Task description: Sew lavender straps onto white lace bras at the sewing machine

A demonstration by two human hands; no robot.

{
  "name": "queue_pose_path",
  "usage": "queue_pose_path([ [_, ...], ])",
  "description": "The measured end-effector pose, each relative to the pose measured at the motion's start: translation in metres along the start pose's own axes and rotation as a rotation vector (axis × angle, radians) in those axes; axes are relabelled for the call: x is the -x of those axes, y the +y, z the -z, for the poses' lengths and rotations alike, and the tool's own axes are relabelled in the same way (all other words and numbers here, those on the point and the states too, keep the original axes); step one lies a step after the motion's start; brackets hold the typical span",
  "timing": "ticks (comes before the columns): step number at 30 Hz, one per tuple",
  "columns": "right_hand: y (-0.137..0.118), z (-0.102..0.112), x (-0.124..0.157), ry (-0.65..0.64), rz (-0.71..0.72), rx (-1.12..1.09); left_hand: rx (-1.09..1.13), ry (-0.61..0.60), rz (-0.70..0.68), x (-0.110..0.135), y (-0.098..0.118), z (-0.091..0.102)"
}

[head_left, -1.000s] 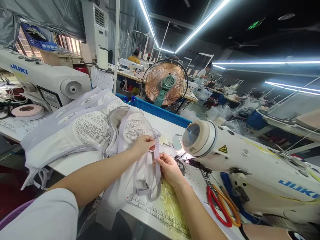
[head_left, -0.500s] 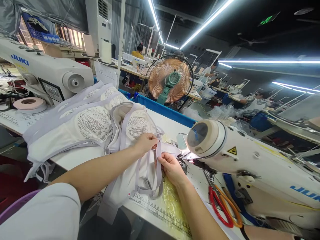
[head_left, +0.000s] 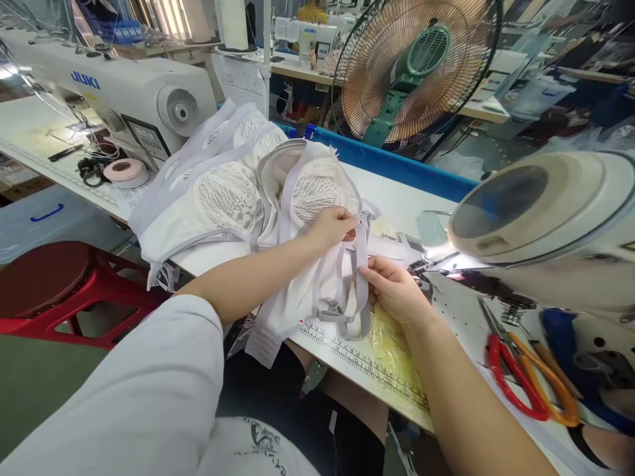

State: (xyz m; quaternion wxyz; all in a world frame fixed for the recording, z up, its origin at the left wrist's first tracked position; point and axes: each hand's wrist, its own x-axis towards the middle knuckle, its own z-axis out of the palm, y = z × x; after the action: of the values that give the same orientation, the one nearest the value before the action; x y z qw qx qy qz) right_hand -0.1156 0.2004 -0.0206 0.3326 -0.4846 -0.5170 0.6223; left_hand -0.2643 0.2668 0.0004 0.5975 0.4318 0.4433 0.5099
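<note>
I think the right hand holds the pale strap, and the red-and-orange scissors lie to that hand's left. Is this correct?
Only the side is wrong: the head view shows the scissors to the right of the right hand, which holds the pale strap.

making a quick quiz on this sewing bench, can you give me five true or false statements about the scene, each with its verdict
1. The left hand and right hand both hold the pale lilac strap. True.
2. The scissors have blue handle loops. False: the loops on the scissors are red and orange.
3. The tape roll lies on the stool. False: the tape roll lies on a table, beside the left-hand sewing machine.
4. A fan with a green centre stands beyond the white work table. True.
5. The person's sleeve is black. False: the sleeve is white or light grey.
</note>
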Motion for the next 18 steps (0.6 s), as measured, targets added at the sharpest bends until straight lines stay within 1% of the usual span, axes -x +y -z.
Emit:
queue_pose_path([
  [7, 0.002, 0.0, -0.002, -0.022, 0.016, -0.007, 0.005, 0.008, 0.002, 0.0, -0.001, 0.0],
  [11, 0.007, 0.001, -0.006, -0.017, 0.059, -0.037, 0.006, 0.012, -0.007, 0.001, 0.0, -0.001],
  [18, 0.012, 0.003, -0.014, -0.06, 0.105, -0.055, -0.017, 0.011, -0.065, 0.0, 0.0, 0.001],
])
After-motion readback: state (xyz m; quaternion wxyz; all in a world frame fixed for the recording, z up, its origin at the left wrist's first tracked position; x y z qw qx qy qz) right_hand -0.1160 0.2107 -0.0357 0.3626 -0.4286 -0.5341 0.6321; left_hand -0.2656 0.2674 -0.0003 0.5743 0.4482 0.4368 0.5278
